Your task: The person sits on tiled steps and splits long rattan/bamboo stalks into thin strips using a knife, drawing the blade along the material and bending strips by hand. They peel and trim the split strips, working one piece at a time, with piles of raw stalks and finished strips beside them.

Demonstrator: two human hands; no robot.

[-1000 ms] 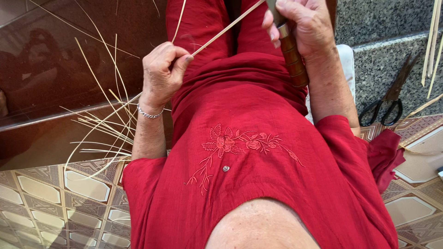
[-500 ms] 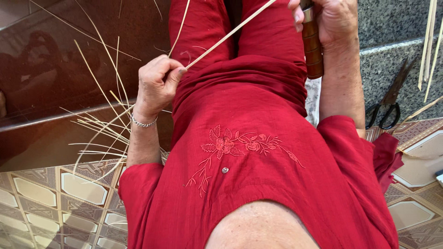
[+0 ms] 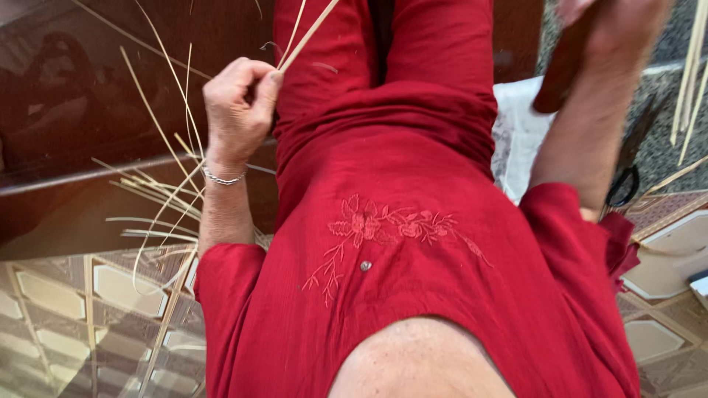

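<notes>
My left hand [image 3: 240, 110] is closed around the near end of a long pale reed strip [image 3: 310, 33], pinching it over my red-clothed lap. The strip runs up and to the right out of the top of the view. My right hand [image 3: 616, 22] is raised at the top right, partly cut off and blurred, gripping a brown wooden handle [image 3: 562, 63] that points down toward my lap. What is on the end of the handle is hidden. A silver bracelet [image 3: 221, 177] circles my left wrist.
Loose pale reed strips [image 3: 158, 199] lie fanned on the dark step and patterned tile floor [image 3: 66, 324] at left. More strips [image 3: 689, 66] stand at the right edge. Black-handled scissors [image 3: 627, 180] lie on the ground beside my right forearm, near a white cloth [image 3: 516, 125].
My right hand with the wooden handle has swung up and to the right, away from the strip. My left hand kept its pinch on the strip and has drawn closer in view.
</notes>
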